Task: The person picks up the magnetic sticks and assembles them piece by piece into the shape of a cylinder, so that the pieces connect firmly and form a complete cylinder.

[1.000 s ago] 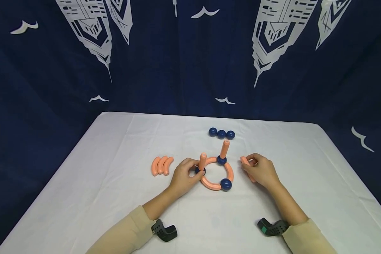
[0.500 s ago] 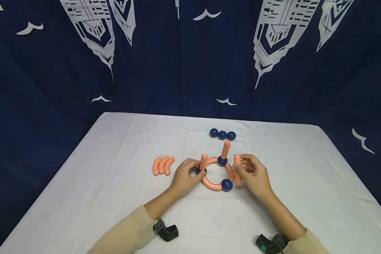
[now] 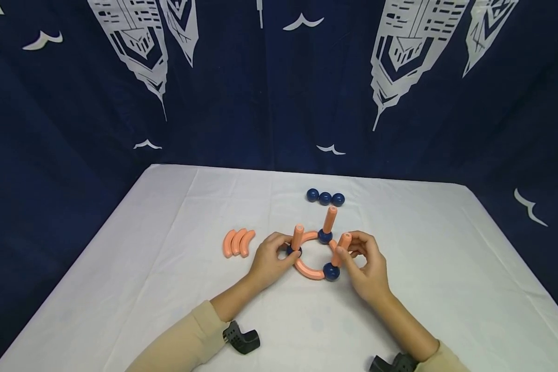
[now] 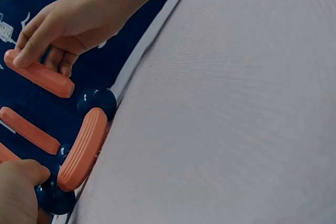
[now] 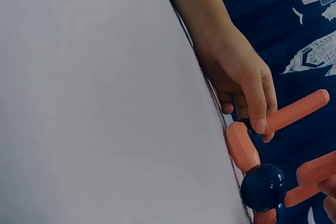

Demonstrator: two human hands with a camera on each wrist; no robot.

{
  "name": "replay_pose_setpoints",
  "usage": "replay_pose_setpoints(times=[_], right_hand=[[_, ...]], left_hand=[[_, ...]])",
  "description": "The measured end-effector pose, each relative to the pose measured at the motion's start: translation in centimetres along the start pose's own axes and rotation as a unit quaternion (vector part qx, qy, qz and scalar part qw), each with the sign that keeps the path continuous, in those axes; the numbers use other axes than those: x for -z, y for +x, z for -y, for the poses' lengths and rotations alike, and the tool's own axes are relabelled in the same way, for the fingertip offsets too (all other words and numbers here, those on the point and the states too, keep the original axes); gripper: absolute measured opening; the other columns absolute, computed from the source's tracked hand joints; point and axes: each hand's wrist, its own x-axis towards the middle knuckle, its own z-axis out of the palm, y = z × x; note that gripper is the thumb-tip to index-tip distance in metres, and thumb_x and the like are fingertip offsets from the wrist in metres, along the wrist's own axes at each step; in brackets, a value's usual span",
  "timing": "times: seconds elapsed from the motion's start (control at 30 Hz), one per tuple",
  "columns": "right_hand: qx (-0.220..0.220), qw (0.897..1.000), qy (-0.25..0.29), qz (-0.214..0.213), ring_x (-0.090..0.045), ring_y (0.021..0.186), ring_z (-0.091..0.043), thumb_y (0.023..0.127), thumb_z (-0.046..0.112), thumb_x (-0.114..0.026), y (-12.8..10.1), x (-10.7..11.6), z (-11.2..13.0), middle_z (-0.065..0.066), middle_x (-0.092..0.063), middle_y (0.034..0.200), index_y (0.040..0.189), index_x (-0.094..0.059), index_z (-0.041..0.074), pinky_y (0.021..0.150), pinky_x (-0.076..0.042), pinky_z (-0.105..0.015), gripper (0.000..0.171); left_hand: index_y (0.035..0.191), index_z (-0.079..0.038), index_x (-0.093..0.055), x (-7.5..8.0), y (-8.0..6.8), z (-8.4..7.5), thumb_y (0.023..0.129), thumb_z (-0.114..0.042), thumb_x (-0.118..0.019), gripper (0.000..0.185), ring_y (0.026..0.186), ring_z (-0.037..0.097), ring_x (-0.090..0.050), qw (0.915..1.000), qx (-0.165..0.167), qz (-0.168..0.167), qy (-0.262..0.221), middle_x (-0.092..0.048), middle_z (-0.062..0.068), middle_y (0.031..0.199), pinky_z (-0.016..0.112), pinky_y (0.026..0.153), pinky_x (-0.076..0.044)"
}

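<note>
Ring [image 3: 309, 272]: lies flat on the white-covered desk [image 3: 121, 310], made of curved orange pieces joined by blue balls, and is between the two hands.
Near ball [image 3: 331, 272]: at the ring's near right, with no stick fixed to its top.
Held stick [image 4: 42, 77]: tilted, its lower end just above the near ball; the wrist views show a small gap.
Right hand [image 3: 369, 268]: at the ring's right, thumb and fingers pinching the held stick.
Left hand [image 3: 269, 261]: at the ring's left, thumb and finger pinching the left ball [image 4: 56, 201] low down.
Standing sticks: one [image 3: 297, 237] rises from the left ball, another [image 3: 329, 220] leans slightly on the far ball [image 3: 325, 236].
What could go wrong: a stick brought down at this tilt could meet the near ball off centre and slip or roll it out of the ring; too hard a push could part the joints; a sideways bump from the right hand might knock the far stick; a loose left pinch would let the whole ring slide.
Spare curved pieces [image 3: 238, 242]: three, side by side, left of the ring.
Loose balls [image 3: 325, 198]: three in a row beyond the ring.
Backdrop [image 3: 260, 103]: dark blue cloth with white prints, well behind the ring.
</note>
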Motion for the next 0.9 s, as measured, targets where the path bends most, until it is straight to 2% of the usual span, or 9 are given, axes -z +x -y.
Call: replay_pose_setpoints(times=[0.13,0.2,0.27,0.37,0.63,0.9], right_hand=[[0.049,0.999,-0.001,-0.007,-0.061,0.081,-0.008,0.078,-0.013,-0.067,0.2,-0.2,1.2,-0.022,-0.062,0.092,0.106,-0.049,-0.017,0.065,-0.045,-0.026,0.034],[0.07,0.998,-0.002,-0.012,-0.06,0.08,-0.01,0.088,0.001,-0.067,0.1,-0.3,1.2,-0.022,-0.062,0.091,0.105,-0.048,-0.018,0.065,-0.046,-0.025,0.032],[0.084,0.996,-0.002,-0.019,-0.06,0.08,-0.009,0.094,0.015,-0.065,0.0,-0.4,0.5,-0.02,-0.062,0.089,0.105,-0.047,-0.017,0.066,-0.046,-0.024,0.038],[0.102,0.994,-0.007,-0.029,-0.06,0.078,-0.01,0.097,0.03,-0.061,-0.5,-0.5,-1.1,-0.018,-0.063,0.085,0.105,-0.047,-0.017,0.065,-0.046,-0.023,0.05],[0.128,0.99,-0.038,-0.036,-0.062,0.066,-0.016,0.098,0.035,-0.057,-0.8,-0.6,-1.4,-0.016,-0.065,0.078,0.102,-0.048,-0.017,0.058,-0.046,-0.022,0.053],[0.11,0.993,-0.04,0.002,-0.064,0.064,-0.016,0.097,0.033,-0.06,-1.2,-0.6,-1.9,-0.01,-0.069,0.073,0.109,-0.048,-0.014,0.056,-0.049,-0.023,0.05]], left_hand=[[0.104,-0.004,-0.07,0.1,-0.2,0.0,0.083,-0.01,-0.076,0.023,0.089,0.019,-0.061,1.0,-0.001,0.002,0.001,-0.062,0.006,0.098,0.03,0.077,-0.052],[0.105,-0.004,-0.07,0.1,-0.2,0.0,0.083,-0.01,-0.076,0.023,0.09,0.018,-0.061,1.0,0.002,0.003,0.001,-0.062,0.006,0.098,0.029,0.076,-0.052],[0.105,-0.004,-0.07,0.1,-0.1,-0.1,0.083,-0.01,-0.076,0.023,0.09,0.018,-0.061,1.0,0.005,0.003,0.0,-0.062,0.005,0.098,0.029,0.076,-0.051],[0.105,-0.004,-0.07,0.1,-0.1,-0.1,0.083,-0.011,-0.076,0.023,0.09,0.018,-0.061,1.0,0.008,0.003,-0.001,-0.062,0.004,0.098,0.028,0.076,-0.051],[0.104,-0.004,-0.07,-0.1,-0.1,0.0,0.083,-0.011,-0.076,0.023,0.089,0.019,-0.062,1.0,0.005,-0.004,0.002,-0.063,0.004,0.098,0.027,0.076,-0.051],[0.104,-0.005,-0.07,0.0,-0.1,-0.1,0.083,-0.011,-0.076,0.023,0.089,0.018,-0.061,0.9999,0.011,-0.003,0.0,-0.063,0.004,0.098,0.026,0.076,-0.051]])
